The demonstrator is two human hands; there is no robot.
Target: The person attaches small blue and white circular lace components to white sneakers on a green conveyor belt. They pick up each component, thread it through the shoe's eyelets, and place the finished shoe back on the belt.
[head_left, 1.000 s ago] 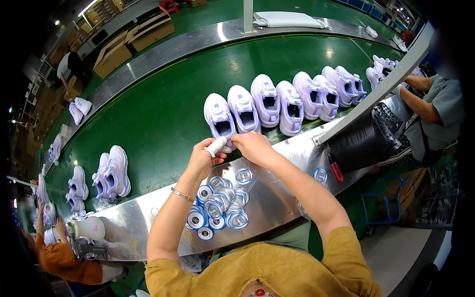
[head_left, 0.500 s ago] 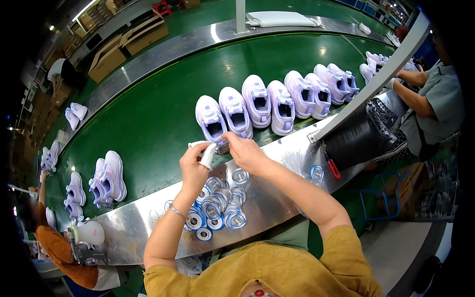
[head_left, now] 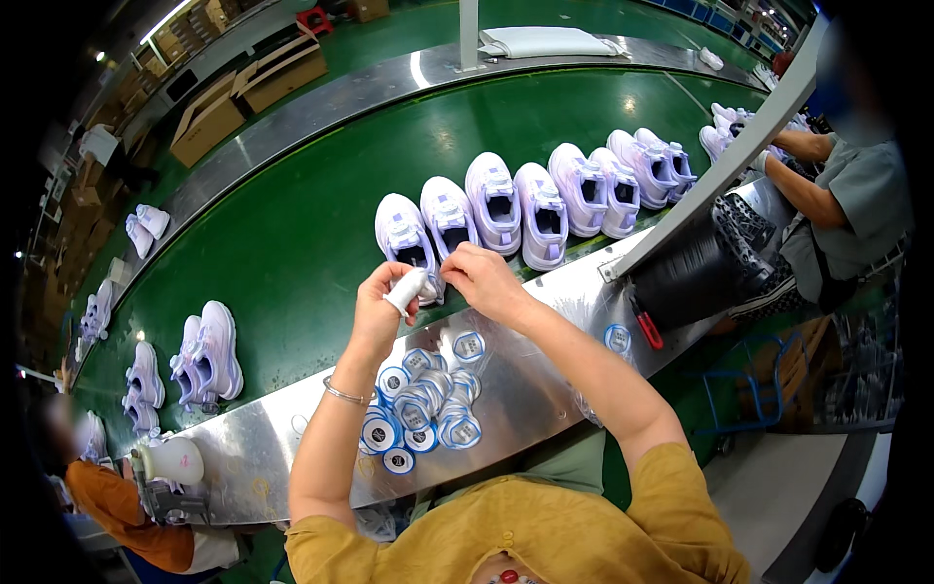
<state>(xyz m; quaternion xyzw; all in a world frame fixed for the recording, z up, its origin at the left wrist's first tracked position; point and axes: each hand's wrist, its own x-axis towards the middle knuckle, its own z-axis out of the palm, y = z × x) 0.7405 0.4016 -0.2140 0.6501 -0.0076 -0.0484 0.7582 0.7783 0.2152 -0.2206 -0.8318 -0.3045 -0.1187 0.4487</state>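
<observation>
Beside a shoe (head_left: 395, 208), left hand (head_left: 374, 294) and right hand (head_left: 486, 282) curl fingers, grip unclear, opposite cartons (head_left: 284, 82), contents indiscernible.

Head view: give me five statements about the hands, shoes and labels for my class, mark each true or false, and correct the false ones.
1. The row of shoes stands on a green surface. True.
2. The round labels lie on that green surface. False: they lie on the metal ledge.
3. A white item shows at the fingers of the left hand. True.
4. The bracelet is on the right wrist. False: it is on the left.
5. The red-handled tool lies right of the labels. True.
</observation>
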